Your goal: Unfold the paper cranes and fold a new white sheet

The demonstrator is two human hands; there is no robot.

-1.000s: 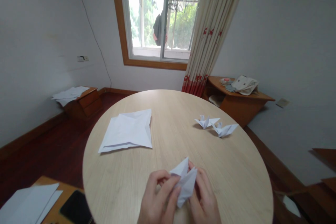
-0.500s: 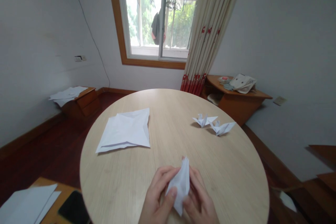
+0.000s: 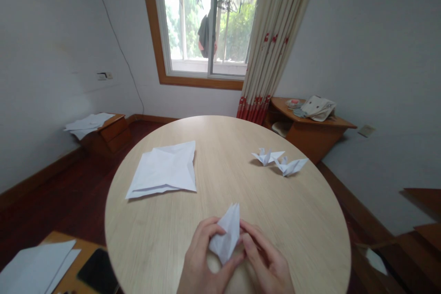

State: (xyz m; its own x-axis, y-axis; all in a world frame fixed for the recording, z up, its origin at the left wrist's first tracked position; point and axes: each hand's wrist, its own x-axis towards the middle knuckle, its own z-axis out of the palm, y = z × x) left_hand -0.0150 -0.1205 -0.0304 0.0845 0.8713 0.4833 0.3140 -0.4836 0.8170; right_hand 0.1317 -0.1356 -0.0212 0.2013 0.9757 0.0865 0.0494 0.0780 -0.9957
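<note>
A partly folded white origami paper (image 3: 225, 235), pointed at its top, is held above the near part of the round table (image 3: 220, 133). My left hand (image 3: 204, 255) grips it from the left, with the fingers behind and the thumb at its lower edge. On the right side, my right hand (image 3: 263, 255) pinches its edge between thumb and fingers. Two folded paper cranes (image 3: 266, 157) stand close together at the table's right. To the left lie several white paper sheets (image 3: 165, 170), loosely stacked and slightly creased.
At the lower left, more white paper (image 3: 36, 266) and a black phone (image 3: 98, 271) rest on a wooden surface. A small cabinet (image 3: 115, 133) with papers stands at the back left. A corner desk (image 3: 306, 135) bearing a cloth bag (image 3: 317, 108) is at the back right.
The folded paper has shifted a little left and turned, showing a wider face. My left thumb has moved down to its lower edge, and my right fingers have moved onto its right side.
</note>
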